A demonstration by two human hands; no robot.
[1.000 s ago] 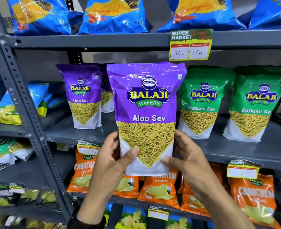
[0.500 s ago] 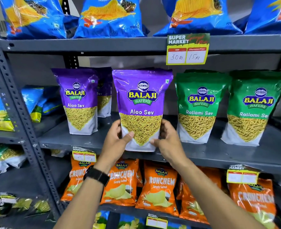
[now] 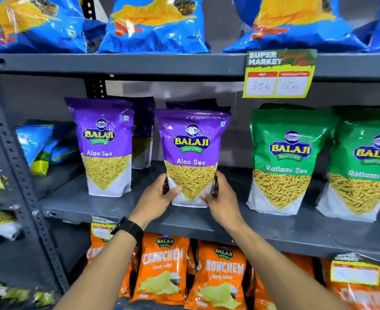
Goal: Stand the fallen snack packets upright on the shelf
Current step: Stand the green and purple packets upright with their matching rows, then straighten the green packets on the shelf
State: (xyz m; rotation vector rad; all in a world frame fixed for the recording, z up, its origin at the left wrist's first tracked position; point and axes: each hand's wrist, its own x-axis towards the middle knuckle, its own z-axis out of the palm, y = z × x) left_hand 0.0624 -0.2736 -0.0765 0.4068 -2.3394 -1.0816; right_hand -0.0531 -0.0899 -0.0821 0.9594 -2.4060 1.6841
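Observation:
A purple Aloo Sev packet (image 3: 192,151) stands upright on the grey middle shelf (image 3: 122,206), its base on the shelf board. My left hand (image 3: 156,199) grips its lower left corner and my right hand (image 3: 221,202) grips its lower right corner. Another purple Aloo Sev packet (image 3: 105,146) stands upright to the left, with more purple packets (image 3: 143,130) behind it. Two green Ratlami Sev packets (image 3: 285,159) (image 3: 363,168) stand upright to the right.
Blue packets (image 3: 153,23) fill the top shelf, with a yellow price tag (image 3: 278,73) on its edge. Orange Crunchem packets (image 3: 162,269) hang below. At the left, past the perforated upright (image 3: 12,157), blue packets (image 3: 39,146) lie tilted on a neighbouring shelf.
Both hands carried the purple packet forward and down from in front of me onto the middle shelf, where its base now rests between the purple and green packets.

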